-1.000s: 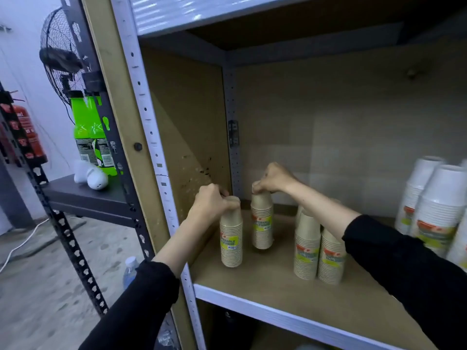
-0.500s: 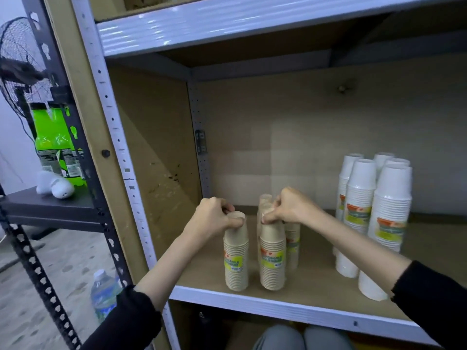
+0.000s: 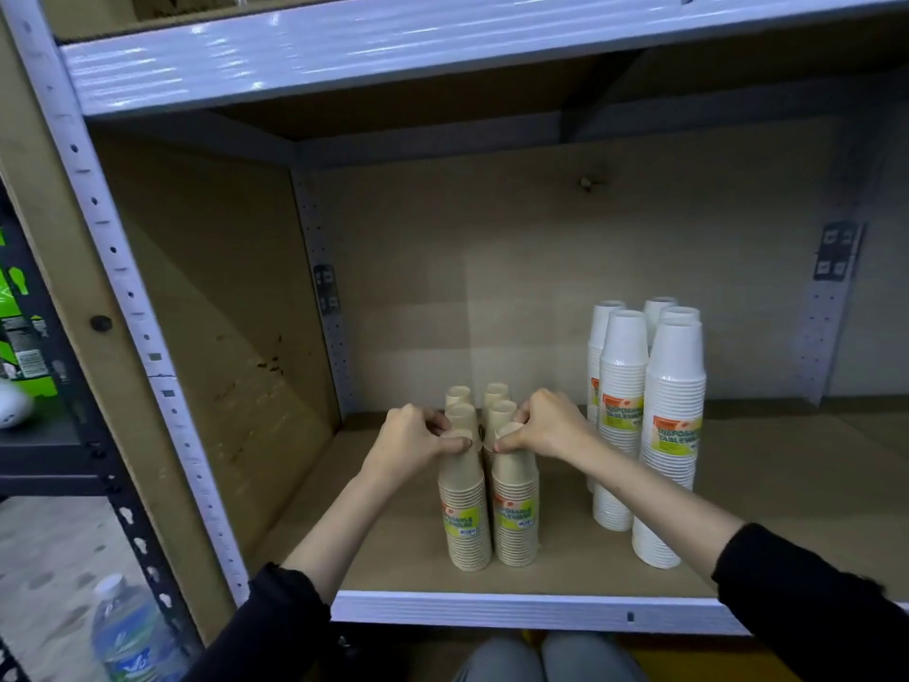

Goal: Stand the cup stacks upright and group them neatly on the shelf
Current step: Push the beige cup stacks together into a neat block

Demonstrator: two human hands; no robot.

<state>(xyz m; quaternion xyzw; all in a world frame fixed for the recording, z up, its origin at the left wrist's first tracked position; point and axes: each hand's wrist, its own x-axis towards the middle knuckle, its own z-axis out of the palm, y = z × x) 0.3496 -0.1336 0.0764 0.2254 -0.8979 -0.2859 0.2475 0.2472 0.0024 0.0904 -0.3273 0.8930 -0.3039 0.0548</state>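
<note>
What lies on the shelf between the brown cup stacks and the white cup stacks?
Between the brown cup stacks and white cup stacks, the head view shows bare shelf board, with the right forearm crossing above.

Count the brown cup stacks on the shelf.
6, two columns of three: front left stack gripped by the left hand, front right stack by the right hand, a middle pair just behind, a back pair beyond. Others may hide behind the hands.

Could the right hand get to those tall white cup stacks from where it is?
Probably yes. The right hand pinches the top of a tan paper cup stack; the tall white plastic cup stacks stand to its right, only bare wooden shelf board between. It must let go first.
</note>
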